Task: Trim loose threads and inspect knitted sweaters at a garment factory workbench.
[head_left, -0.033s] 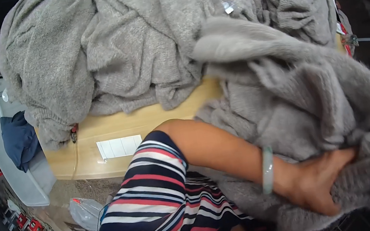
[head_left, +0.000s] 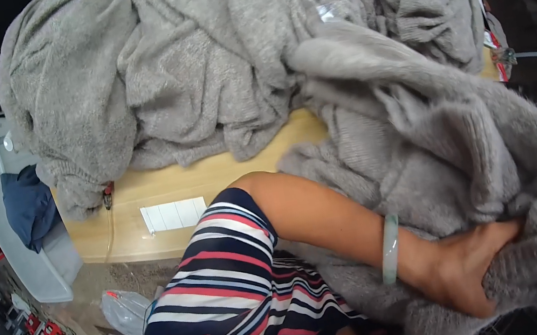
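My left hand (head_left: 467, 269), with a pale green bangle (head_left: 390, 250) at the wrist, reaches across to the lower right. It grips the ribbed edge of a fuzzy grey knitted sweater (head_left: 418, 171), thumb and forefinger on either side of the cloth, the fingertips partly hidden in the folds. From there the sweater runs up and leftward over the table edge in thick folds, against a large heap of similar grey knitwear (head_left: 196, 73). A small shiny clear piece (head_left: 326, 13) lies on the heap. I cannot see my right hand.
Beneath the heap is a light wooden table (head_left: 240, 168) with a white ruled paper strip (head_left: 177, 215) on it. A small red-and-black tool (head_left: 108, 194) lies beside the heap. At the left, a white trough (head_left: 7, 239) holds dark blue cloth (head_left: 29, 207). A clear plastic bag (head_left: 124, 312) sits below.
The upper fold of the sweater has shifted slightly to the right. My left hand keeps nearly the same place and hold.
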Demonstrator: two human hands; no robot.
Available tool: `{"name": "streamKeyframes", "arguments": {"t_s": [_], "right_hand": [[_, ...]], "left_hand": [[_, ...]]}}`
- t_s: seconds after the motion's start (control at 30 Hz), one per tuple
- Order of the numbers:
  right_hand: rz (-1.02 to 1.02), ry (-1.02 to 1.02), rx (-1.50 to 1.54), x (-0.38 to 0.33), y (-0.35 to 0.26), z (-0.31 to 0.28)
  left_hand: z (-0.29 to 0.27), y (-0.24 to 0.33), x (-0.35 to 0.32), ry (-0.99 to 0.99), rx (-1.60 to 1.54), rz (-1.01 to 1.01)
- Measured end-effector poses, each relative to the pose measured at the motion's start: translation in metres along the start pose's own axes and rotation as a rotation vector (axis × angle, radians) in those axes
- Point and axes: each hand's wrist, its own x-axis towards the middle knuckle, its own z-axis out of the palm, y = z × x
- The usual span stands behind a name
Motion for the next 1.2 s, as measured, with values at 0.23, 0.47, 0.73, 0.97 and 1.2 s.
{"name": "streamKeyframes", "arguments": {"t_s": [0.23,0.47,0.73,0.97,1.2], "right_hand": [[-0.178,0.166,-0.195,0.025,-0.008,-0.057],[-0.346,0.271,-0.256,0.059,-0.014,-0.100],[-0.381,0.409,-0.344,0.087,-0.064,-0.098],[-0.743,0.277,-0.048,0.246,-0.325,-0.125],[-1.219,1.012,-0.246,0.452,-0.613,-0.158]], "left_hand": [[0.017,-0.039,-0.001,0.013,0.152,-0.079],[-0.038,-0.079,0.010,0.162,-0.063,-0.623],[-0.083,-0.037,0.056,0.204,-0.050,-0.386],[-0.155,0.248,0.233,-0.069,0.430,-0.048],[-0.255,0.529,0.200,0.180,1.620,0.643]]}}
